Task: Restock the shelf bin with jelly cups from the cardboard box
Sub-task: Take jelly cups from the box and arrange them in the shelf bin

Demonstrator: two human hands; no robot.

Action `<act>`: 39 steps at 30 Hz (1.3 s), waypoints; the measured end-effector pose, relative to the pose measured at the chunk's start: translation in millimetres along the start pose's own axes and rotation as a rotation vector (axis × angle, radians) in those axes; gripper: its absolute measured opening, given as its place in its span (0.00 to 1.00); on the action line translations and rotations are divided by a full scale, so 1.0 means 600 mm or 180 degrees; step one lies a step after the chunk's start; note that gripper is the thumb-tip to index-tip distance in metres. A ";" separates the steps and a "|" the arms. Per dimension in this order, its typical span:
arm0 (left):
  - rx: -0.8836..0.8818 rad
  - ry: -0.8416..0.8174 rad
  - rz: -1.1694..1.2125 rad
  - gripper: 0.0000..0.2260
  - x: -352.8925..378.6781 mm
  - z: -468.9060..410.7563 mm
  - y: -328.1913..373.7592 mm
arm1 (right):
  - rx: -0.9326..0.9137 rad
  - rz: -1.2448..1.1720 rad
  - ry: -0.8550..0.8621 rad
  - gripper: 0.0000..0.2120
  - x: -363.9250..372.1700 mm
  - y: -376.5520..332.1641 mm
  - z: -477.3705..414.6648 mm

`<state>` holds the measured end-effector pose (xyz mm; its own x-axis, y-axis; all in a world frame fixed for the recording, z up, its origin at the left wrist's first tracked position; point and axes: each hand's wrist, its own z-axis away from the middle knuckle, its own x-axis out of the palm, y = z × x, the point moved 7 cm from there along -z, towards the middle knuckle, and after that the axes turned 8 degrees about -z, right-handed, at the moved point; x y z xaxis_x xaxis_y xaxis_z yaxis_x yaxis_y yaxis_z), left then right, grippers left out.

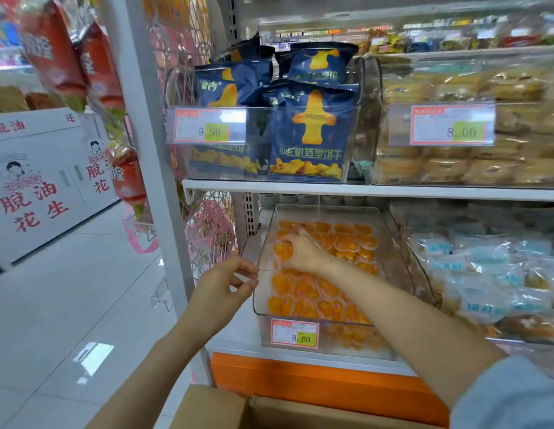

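- Since it carries everything else, the shelf [226,345] comes first: white, flat and hard, with an orange panel under its front edge.
- Cardboard box [207,407]: plain brown board with its flaps open, below the shelf's front edge. Its inside is out of view.
- Shelf bin [303,212]: clear rigid plastic with slick walls and rounded corners, at the shelf's left end, with a price label [294,335] on its front wall.
- Right hand [300,250]: inside the bin near its back left corner, fingers curled down onto jelly cups.
- Left hand [226,283]: just outside the bin's left wall, fingers loosely bent toward the thumb, holding nothing I can see.
- Jelly cups [303,292]: small, orange and glossy with film lids, layered across the bin floor. They are probably light, slippery and thin-walled, so scoop several in a cupped palm or take one by its rim, without squeezing.
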<state>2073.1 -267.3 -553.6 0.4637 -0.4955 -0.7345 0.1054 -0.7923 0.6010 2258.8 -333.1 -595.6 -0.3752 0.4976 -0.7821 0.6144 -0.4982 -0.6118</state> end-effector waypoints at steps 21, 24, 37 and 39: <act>0.0845 -0.0567 -0.0127 0.03 0.108 0.083 0.068 | -0.1143 0.0123 0.0537 0.11 -0.099 -0.048 0.293; 0.0759 -0.0969 0.0031 0.05 0.181 0.123 0.055 | -0.1221 0.0390 0.0159 0.10 -0.055 -0.002 0.391; -0.0429 -0.3036 -0.1541 0.21 0.546 0.299 -0.197 | 0.0627 0.1608 -0.2625 0.24 0.282 0.376 0.504; -0.0548 -0.3411 -0.1899 0.27 0.567 0.338 -0.236 | 0.0954 0.1545 -0.2621 0.26 0.318 0.423 0.521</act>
<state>2037.7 -395.8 -952.6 -0.6413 -0.1788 -0.7462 0.2047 -0.9771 0.0581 2126.1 -586.8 -937.0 -0.5637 -0.3973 -0.7242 0.6708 -0.7318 -0.1206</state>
